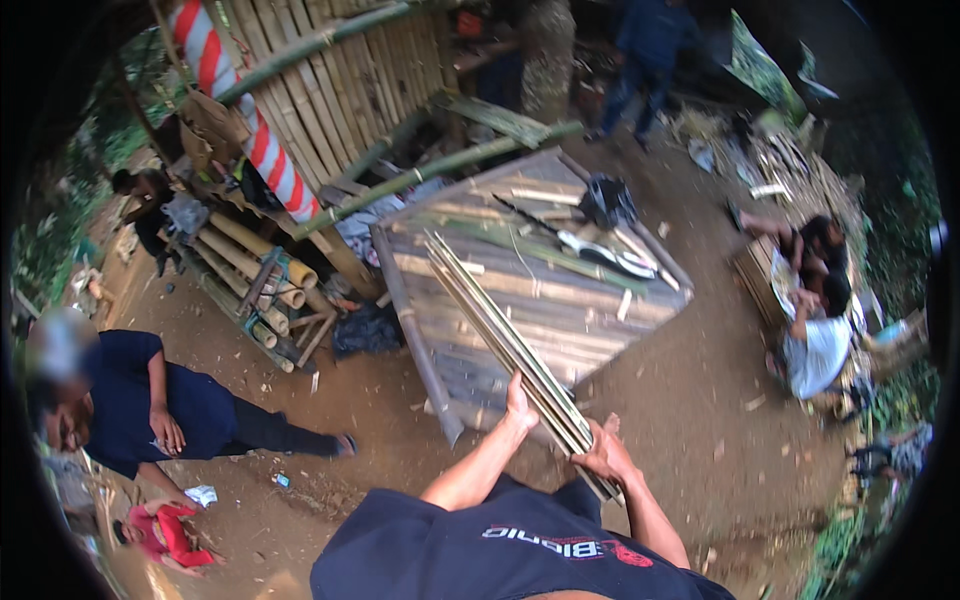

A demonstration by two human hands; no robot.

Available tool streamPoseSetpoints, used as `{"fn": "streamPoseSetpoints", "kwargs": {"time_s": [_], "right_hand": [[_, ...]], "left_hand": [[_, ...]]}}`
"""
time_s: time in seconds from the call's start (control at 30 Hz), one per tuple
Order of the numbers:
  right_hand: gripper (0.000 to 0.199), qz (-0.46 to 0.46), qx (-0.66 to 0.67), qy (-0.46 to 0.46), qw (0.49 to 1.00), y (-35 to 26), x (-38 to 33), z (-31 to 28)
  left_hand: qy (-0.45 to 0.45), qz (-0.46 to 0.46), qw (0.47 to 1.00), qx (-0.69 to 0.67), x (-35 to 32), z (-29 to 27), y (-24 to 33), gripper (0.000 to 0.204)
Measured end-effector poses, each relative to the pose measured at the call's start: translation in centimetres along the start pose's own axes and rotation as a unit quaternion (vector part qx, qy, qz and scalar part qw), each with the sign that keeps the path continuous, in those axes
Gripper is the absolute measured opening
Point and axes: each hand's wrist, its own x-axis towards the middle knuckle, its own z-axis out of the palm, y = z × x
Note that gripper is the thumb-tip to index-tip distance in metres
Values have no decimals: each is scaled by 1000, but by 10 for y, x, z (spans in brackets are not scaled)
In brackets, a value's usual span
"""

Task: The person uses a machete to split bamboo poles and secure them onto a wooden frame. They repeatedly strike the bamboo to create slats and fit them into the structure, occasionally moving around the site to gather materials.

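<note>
A bundle of long, thin bamboo strips (510,345) slants across in front of my body, its far end over the slatted bamboo table (410,310). Around its near part, my right hand (607,455) is closed with the fingers wrapped over the strips. Farther up, my left hand (520,405) grips the bundle from its left side; the thumb shows and the other fingers are mostly hidden behind the strips. The strips lie close together and roughly parallel, their near ends sticking out past my right hand.
On the table lie a white-handled saw (605,252), a black bag (607,203) and loose bamboo pieces. Bamboo poles (260,265) rest on a rack at the left. A person in dark clothes (190,410) stands at the left; others sit at the right beside a wooden box (760,280).
</note>
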Motion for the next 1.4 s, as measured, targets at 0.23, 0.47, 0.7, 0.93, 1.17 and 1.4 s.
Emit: {"fn": "streamPoseSetpoints", "kwargs": {"time_s": [0.23,0.47,0.7,0.93,1.17,1.4], "right_hand": [[75,-74,-98,-115,986,74,181,-101],[77,-148,-45,-223,962,141,351,-159],[90,-99,-196,-158,963,139,376,-188],[71,-221,-208,-60,951,132,345,-188],[50,-321,-151,33,934,193,250,-234],[35,-154,-189,29,969,283,163,-285]], "left_hand": [[44,108,993,9,162,1,-5,48],[146,178,973,7,288,22,-5,62],[374,183,885,207,300,23,-25,31],[397,174,869,241,311,-10,-32,23],[371,160,883,239,318,2,-43,36],[362,244,866,245,309,-3,-55,42]]}}
